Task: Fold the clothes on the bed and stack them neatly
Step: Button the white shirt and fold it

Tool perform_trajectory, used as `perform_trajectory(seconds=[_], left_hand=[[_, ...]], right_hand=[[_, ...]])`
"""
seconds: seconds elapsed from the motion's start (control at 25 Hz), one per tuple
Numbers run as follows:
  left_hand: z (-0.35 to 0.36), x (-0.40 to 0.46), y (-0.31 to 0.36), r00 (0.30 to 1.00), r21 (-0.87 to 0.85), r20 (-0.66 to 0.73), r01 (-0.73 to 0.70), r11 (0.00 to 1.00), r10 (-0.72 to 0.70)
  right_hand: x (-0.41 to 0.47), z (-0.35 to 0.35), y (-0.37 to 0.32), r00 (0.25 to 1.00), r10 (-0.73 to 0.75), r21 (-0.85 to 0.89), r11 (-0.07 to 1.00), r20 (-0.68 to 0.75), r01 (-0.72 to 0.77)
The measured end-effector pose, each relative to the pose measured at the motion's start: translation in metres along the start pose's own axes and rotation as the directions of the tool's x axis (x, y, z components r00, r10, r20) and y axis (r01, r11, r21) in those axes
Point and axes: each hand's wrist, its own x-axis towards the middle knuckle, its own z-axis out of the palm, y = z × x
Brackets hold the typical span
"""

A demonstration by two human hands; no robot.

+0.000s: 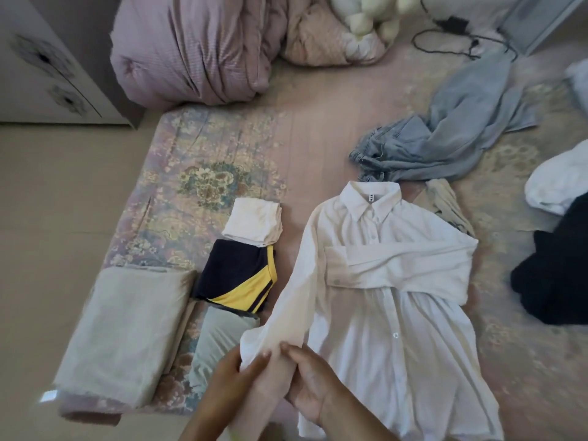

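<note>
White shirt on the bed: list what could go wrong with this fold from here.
1. Both the left hand and right hand grip one sleeve of the white shirt; pulling it across could drag the other sleeve, already folded over the chest, out of place.
2. The jeans lie touching the collar, and may snag as the shirt moves.

Around the one white shirt (397, 281) spread on the bed: four folded pieces lie to its left, one pair of jeans (445, 135) above it, one black garment (556, 268) to its right, and two hands at its near sleeve.
</note>
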Motion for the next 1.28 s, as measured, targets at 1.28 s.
perform_trajectory(seconds=[1.28], left_hand=[[-0.24,0.055,0.127,0.964,-0.282,0.26,0.129,0.951,-0.054]], right_hand=[[-0.024,0.25,0.064,0.215,-0.646,-0.664,-0.608,0.732,0.436]])
